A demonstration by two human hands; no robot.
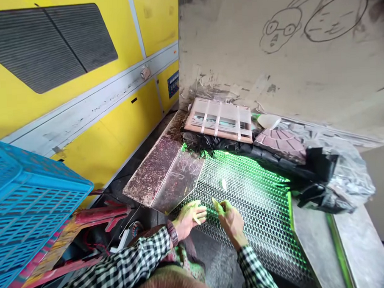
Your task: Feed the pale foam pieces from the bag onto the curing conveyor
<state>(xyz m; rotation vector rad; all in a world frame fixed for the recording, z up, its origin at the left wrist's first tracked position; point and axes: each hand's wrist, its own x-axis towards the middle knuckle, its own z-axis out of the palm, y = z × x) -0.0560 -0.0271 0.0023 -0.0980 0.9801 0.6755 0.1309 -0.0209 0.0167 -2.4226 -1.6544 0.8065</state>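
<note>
My left hand [189, 218], with a wristwatch and a checked sleeve, hovers over the near edge of a metal honeycomb bed [261, 209] lit green. Its fingers are stained yellow-green, and I cannot tell whether they hold anything. My right hand [230, 223] sits beside it above the mesh, fingertips pinched on a small yellow-green scrap [218, 206]. Two scratched, speckled metal sheets [160, 175] lie at the bed's left end. Black plastic sheeting [252, 156] runs along its far side.
A raised, dusty lid [270, 51] with doodled faces stands behind a taped wooden frame [218, 119] and a pink cut piece [281, 142]. A yellow machine panel [89, 59] fills the left, above a blue plastic crate [29, 198] and red scraps [99, 216].
</note>
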